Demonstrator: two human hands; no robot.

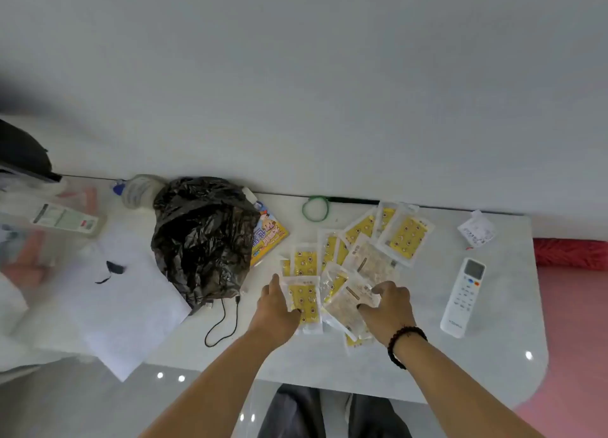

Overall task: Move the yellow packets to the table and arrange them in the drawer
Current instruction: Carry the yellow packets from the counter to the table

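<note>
Pale grey wall fills the upper half of the head view, and below it runs a white marble-look desk (493,355) with a rounded near corner. Scattered over its middle lie the yellow packets (408,237) in clear plastic sleeves — some face up showing small round prints, others turned over to a pale speckled back, overlapping so that their count is hard to make out.

The person's left hand (274,309) lies on the left edge of the nearest yellow packet, fingers fairly straight and the thumb on the packet; whether it actually pinches it I cannot tell. The right hand (388,309), with a dark bead bracelet (403,342) at the wrist, curls its fingers round the edge of a face-down packet, whose lower part it hides.

Left of the packets sits a crumpled black plastic bag (200,240), covering most of a colourful cartoon booklet (268,237). A thin black cable (223,322) loops out from under the bag. A green rubber ring (316,208) lies near the wall, a white remote control (462,296) and a crumpled white receipt (477,228) to the right. The far left is blurred — a clear plastic bottle (139,189) and white paper sheets (131,306) are all that read clearly.
</note>
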